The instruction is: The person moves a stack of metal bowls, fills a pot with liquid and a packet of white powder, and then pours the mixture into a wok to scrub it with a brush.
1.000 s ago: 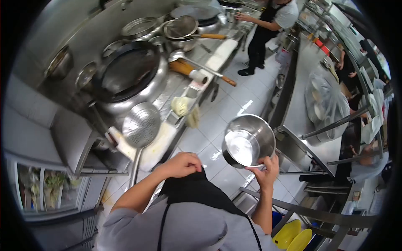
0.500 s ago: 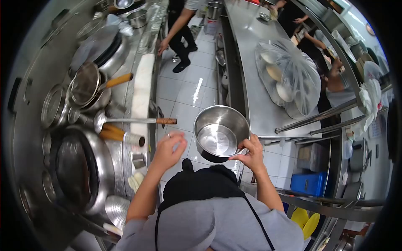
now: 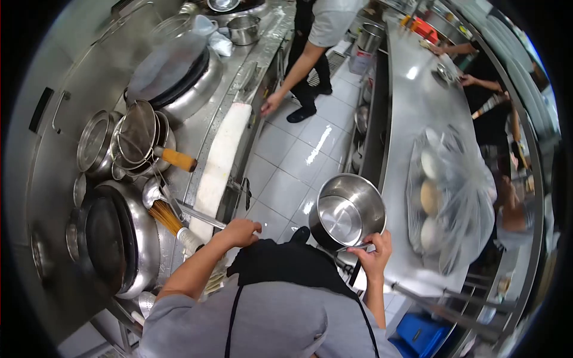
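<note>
My right hand (image 3: 375, 253) is pinched closed on the rim-side handle of the round, deep stainless-steel pot (image 3: 348, 212), over the white-tiled floor (image 3: 277, 179), beside the long steel counter's (image 3: 412, 98) edge. Its mouth faces up; its handle points toward me. My left hand (image 3: 240, 234) curls at the steel ladle's (image 3: 200, 216) handle end; I can't tell whether it grips.

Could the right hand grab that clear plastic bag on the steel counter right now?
Probably not: the right hand grips the shiny round steel pot. Otherwise, the clear plastic bag looks unobstructed from this side.
</note>
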Action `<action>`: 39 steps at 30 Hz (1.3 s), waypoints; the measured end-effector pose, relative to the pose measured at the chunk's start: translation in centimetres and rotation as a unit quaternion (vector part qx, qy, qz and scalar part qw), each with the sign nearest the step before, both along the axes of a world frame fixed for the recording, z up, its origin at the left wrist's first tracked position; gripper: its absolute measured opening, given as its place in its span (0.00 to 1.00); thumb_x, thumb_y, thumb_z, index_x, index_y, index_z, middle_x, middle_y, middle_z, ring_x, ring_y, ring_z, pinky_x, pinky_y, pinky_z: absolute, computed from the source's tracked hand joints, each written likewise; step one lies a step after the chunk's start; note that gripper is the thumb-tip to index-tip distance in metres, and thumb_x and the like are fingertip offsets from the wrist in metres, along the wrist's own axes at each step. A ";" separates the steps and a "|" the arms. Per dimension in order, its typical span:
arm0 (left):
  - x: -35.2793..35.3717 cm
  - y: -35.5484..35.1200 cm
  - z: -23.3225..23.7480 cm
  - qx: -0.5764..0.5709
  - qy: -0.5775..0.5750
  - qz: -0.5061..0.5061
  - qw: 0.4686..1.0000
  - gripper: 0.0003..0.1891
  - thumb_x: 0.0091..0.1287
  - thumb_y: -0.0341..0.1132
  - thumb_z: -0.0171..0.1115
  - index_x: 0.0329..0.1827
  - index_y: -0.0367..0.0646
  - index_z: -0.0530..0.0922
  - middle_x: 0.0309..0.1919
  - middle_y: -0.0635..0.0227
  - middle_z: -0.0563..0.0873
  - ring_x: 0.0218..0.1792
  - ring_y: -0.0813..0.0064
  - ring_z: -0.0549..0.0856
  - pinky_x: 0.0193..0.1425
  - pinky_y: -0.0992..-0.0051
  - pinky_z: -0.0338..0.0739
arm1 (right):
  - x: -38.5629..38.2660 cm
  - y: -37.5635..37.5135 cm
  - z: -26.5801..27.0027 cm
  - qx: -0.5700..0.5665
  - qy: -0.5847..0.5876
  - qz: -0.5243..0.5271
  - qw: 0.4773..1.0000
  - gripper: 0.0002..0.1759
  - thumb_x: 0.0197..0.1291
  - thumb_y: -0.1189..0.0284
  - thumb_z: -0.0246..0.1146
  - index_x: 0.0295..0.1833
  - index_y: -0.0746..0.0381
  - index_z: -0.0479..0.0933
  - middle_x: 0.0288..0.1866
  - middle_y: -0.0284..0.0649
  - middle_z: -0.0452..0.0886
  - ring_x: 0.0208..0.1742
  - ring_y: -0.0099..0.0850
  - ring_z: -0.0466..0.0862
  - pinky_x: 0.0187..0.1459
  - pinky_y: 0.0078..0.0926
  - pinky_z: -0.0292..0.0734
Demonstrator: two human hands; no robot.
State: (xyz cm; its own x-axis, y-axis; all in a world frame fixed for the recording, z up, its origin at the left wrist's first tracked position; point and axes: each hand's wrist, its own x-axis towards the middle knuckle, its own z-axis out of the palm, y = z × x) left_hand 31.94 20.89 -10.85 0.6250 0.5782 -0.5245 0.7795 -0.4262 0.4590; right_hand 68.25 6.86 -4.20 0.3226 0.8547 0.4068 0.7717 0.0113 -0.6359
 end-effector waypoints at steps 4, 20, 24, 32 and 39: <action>0.1 1.9 -0.5 -0.120 0.023 0.028 0.992 0.08 0.58 0.37 0.62 0.36 0.47 0.84 0.33 0.62 0.87 0.39 0.59 0.87 0.43 0.62 0.80 | 1.2 9.1 -0.1 0.020 0.011 0.106 0.994 0.31 0.22 0.51 0.82 0.23 0.60 0.72 0.29 0.38 0.76 0.36 0.38 0.74 0.36 0.35 0.68; 0.8 3.9 -1.9 -0.164 0.054 0.176 0.969 0.13 0.63 0.33 0.56 0.47 0.48 0.86 0.45 0.54 0.87 0.48 0.51 0.85 0.53 0.57 0.79 | 2.0 27.2 -1.0 -0.088 -0.041 0.295 0.951 0.32 0.22 0.51 0.82 0.26 0.62 0.75 0.39 0.44 0.80 0.41 0.44 0.78 0.42 0.40 0.75; 2.6 6.8 1.2 -0.088 -0.248 0.443 0.857 0.16 0.70 0.44 0.58 0.50 0.42 0.84 0.40 0.57 0.88 0.42 0.62 0.88 0.48 0.66 0.80 | 0.3 31.5 -0.2 -0.072 -0.051 0.376 0.922 0.32 0.22 0.50 0.82 0.27 0.61 0.75 0.37 0.42 0.80 0.44 0.45 0.78 0.43 0.39 0.75; 6.0 12.5 4.9 -0.044 -0.411 0.728 0.547 0.09 0.69 0.35 0.63 0.42 0.37 0.79 0.33 0.67 0.85 0.30 0.81 0.82 0.36 0.76 0.84 | -5.8 41.9 0.6 -0.011 -0.021 0.593 0.805 0.32 0.28 0.46 0.80 0.29 0.61 0.77 0.72 0.64 0.63 0.62 0.58 0.74 0.61 0.47 0.73; 2.8 11.3 3.7 0.037 -0.440 0.791 0.422 0.03 0.62 0.24 0.59 0.33 0.35 0.81 0.28 0.70 0.85 0.28 0.80 0.82 0.34 0.77 0.78 | -9.1 44.6 -0.9 -0.039 0.220 0.591 0.775 0.35 0.51 0.50 0.73 0.61 0.58 0.76 0.70 0.56 0.69 0.60 0.55 0.76 0.57 0.46 0.76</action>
State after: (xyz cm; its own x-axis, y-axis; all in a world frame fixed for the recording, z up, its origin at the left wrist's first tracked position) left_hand 34.74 32.24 -7.18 -0.6409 0.6321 -0.4355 -0.3443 0.2704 0.8991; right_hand 59.11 51.43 -5.08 -0.6121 0.6752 0.4117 -0.0405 0.4931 -0.8690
